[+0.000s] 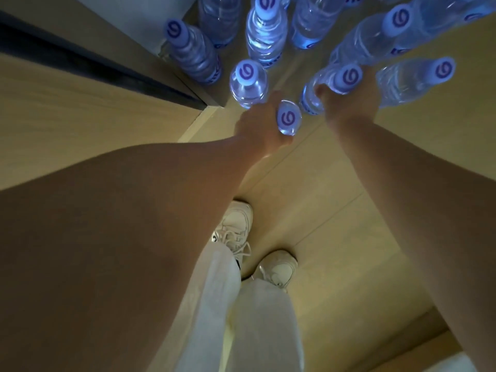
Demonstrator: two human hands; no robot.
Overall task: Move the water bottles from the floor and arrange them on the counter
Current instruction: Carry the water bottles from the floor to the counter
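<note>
Forearms, the nearest items in view, extend downward to the floor [335, 210]. Left hand [257, 130] is curled around one water bottle [288, 119] just below its cap. Right hand [349, 103] is curled around the neck of a second bottle [346, 77]. Whether either bottle has left the floor cannot be told.

Beyond the hands, a group of capped bottles [265, 30] stands upright on the floor, close together, beside a wooden panel [80, 103] at the left. White trousers [241, 318] and white shoes [239, 226] are below the arms.

Progress: the desk is not in view, so placed bottles cannot be counted. By judgement the task is far from complete; at least seven bottles besides the two gripped await transfer.
</note>
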